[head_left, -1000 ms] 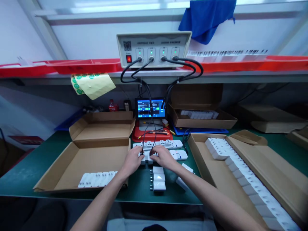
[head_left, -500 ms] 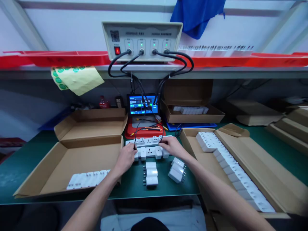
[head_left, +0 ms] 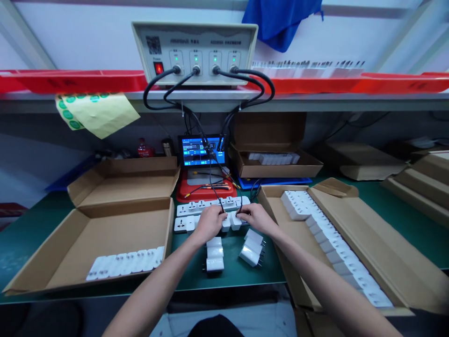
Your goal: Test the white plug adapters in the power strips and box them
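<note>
Left hand [head_left: 209,223] and right hand [head_left: 253,218] are down on the white socket strip [head_left: 182,224] on the bench [head_left: 231,276]; both grips curled, black test leads [head_left: 220,199] dropping between them; exact hold hidden!

power strips [head_left: 191,207]: white, black socket centres | test unit [head_left: 194,42]: cream, green lamps | rocker switch [head_left: 159,68]: glowing red | cloth [head_left: 277,23]: deep blue | shelf tray [head_left: 70,82]: bright red | sticker sheet [head_left: 68,112]: green dots, pale yellow backing | bench mat [head_left: 231,276]: dark green | carton [head_left: 105,238]: kraft brown | cables [head_left: 154,89]: black
</note>
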`<state>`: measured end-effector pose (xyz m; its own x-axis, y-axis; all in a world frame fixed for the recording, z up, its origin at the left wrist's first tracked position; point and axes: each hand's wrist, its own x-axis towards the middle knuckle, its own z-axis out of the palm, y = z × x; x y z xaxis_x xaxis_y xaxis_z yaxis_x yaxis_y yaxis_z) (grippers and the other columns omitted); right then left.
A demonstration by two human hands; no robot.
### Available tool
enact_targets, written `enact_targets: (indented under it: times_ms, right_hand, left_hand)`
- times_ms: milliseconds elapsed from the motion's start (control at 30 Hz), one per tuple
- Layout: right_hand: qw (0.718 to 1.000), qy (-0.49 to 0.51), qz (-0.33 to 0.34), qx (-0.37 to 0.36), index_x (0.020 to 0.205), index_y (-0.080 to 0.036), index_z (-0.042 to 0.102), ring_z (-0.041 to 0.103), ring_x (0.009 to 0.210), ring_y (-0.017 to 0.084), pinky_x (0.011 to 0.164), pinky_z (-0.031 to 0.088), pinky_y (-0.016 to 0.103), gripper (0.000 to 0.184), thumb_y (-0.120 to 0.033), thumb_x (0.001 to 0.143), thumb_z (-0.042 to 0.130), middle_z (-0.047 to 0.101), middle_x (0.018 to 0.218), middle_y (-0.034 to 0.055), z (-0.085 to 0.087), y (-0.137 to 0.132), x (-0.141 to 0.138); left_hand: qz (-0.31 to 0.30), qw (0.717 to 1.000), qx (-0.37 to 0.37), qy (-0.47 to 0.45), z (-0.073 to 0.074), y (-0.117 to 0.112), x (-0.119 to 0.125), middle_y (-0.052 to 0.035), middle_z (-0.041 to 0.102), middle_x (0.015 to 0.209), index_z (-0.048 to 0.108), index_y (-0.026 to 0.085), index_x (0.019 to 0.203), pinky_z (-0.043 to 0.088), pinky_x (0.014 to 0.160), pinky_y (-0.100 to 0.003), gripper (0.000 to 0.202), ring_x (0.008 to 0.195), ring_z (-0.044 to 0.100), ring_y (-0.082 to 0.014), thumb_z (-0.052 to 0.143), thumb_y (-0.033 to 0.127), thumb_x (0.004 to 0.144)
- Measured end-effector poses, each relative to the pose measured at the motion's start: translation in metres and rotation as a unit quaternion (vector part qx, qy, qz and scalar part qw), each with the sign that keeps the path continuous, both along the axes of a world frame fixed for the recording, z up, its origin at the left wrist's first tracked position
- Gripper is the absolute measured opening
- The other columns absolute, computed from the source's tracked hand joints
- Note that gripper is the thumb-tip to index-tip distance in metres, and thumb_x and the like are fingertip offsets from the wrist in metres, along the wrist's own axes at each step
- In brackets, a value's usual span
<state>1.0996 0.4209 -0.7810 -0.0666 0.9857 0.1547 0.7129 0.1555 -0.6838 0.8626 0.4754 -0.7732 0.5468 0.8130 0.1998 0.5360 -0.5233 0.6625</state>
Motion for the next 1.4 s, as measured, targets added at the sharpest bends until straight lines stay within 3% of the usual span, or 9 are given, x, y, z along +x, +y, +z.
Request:
enact_targets:
  times_ms: [433,600,767,867,1000,1067,1167,1267,1400]
  right_hand:
    - [0.987,-0.137,0.019,0.083,0.086,-0.023,0.072,0.071,0.095,0.026,0.089,0.055,0.036,0.017,-0.021,0.102,0.071,0.077,0.094,0.0080,-0.022,-0.003,-0.005]
    - [0.984,-0.170,0.011,0.060,0.089,-0.022,0.075,0.072,0.095,0.025,0.086,0.053,0.034,0.015,-0.025,0.104,0.072,0.079,0.097,0.0087,-0.009,-0.008,-0.005]
    - [0.974,-0.198,-0.033,0.102,0.090,-0.023,0.076,0.072,0.088,0.025,0.076,0.048,0.034,0.028,-0.043,0.108,0.071,0.079,0.094,0.0091,0.015,-0.018,-0.008]
    - [0.966,-0.228,-0.005,0.121,0.091,-0.023,0.075,0.072,0.085,0.025,0.074,0.047,0.034,0.031,-0.044,0.112,0.064,0.079,0.094,0.0099,0.020,-0.022,-0.030]
    - [0.954,-0.279,0.070,0.079,0.112,-0.024,0.076,0.077,0.088,0.027,0.072,0.049,0.033,0.013,-0.028,0.108,0.064,0.082,0.113,0.0116,0.011,-0.017,-0.085]
    - [0.951,-0.291,0.095,0.054,0.132,-0.025,0.073,0.080,0.091,0.028,0.072,0.052,0.033,0.030,-0.021,0.102,0.069,0.081,0.131,0.0133,0.007,-0.007,-0.114]
    - [0.948,-0.297,0.113,0.022,0.151,-0.025,0.063,0.082,0.102,0.032,0.078,0.057,0.035,0.060,-0.017,0.094,0.075,0.075,0.149,0.0159,0.007,0.010,-0.143]
    - [0.952,-0.277,0.126,0.006,0.148,-0.023,0.065,0.079,0.115,0.033,0.091,0.060,0.037,0.059,-0.017,0.091,0.077,0.075,0.145,0.0161,0.015,0.021,-0.148]
    - [0.962,-0.241,0.126,0.021,0.160,-0.027,0.059,0.076,0.115,0.032,0.093,0.059,0.038,0.065,-0.023,0.097,0.075,0.070,0.145,0.0158,0.031,0.011,-0.131]
  left_hand:
    - [-0.041,0.996,0.053,0.065,-0.010,0.008,0.001,-0.0093,0.078,0.094,0.074,0.023,0.088,0.054,0.098,-0.042,0.019,0.101,0.073,-0.0301,0.065,0.022,0.105]
    - [-0.073,0.987,0.100,0.102,-0.015,0.002,0.004,-0.0127,0.076,0.102,0.073,0.022,0.096,0.052,0.107,-0.047,0.016,0.111,0.071,-0.0338,0.061,0.018,0.106]
    - [-0.080,0.987,0.101,0.101,-0.017,-0.001,0.006,-0.0141,0.077,0.103,0.073,0.021,0.096,0.053,0.103,-0.048,0.016,0.108,0.071,-0.0344,0.063,0.022,0.108]
    - [-0.072,0.987,0.104,0.095,-0.012,0.004,-0.014,-0.0143,0.078,0.115,0.077,0.021,0.114,0.053,0.107,-0.049,0.013,0.116,0.071,-0.0348,0.069,0.029,0.107]
    - [-0.044,0.993,0.084,0.071,-0.009,0.016,-0.074,-0.0155,0.074,0.145,0.066,0.026,0.150,0.051,0.119,-0.051,0.066,0.139,0.066,-0.0383,0.091,0.036,0.089]
    - [-0.032,0.995,0.053,0.079,-0.012,0.019,-0.104,-0.0160,0.074,0.148,0.066,0.027,0.149,0.051,0.119,-0.051,0.077,0.140,0.067,-0.0398,0.097,0.030,0.079]
    - [-0.021,0.995,0.014,0.099,-0.021,0.020,-0.127,-0.0146,0.079,0.137,0.071,0.025,0.137,0.055,0.112,-0.047,0.063,0.128,0.073,-0.0381,0.091,0.020,0.077]
    - [-0.014,0.995,0.010,0.095,-0.025,0.017,-0.128,-0.0142,0.081,0.133,0.072,0.024,0.130,0.056,0.111,-0.048,0.052,0.125,0.075,-0.0369,0.083,0.014,0.080]
    - [-0.013,1.000,0.008,0.019,-0.013,0.009,-0.123,-0.0140,0.080,0.136,0.073,0.024,0.133,0.056,0.115,-0.050,0.050,0.129,0.073,-0.0356,0.080,0.016,0.085]
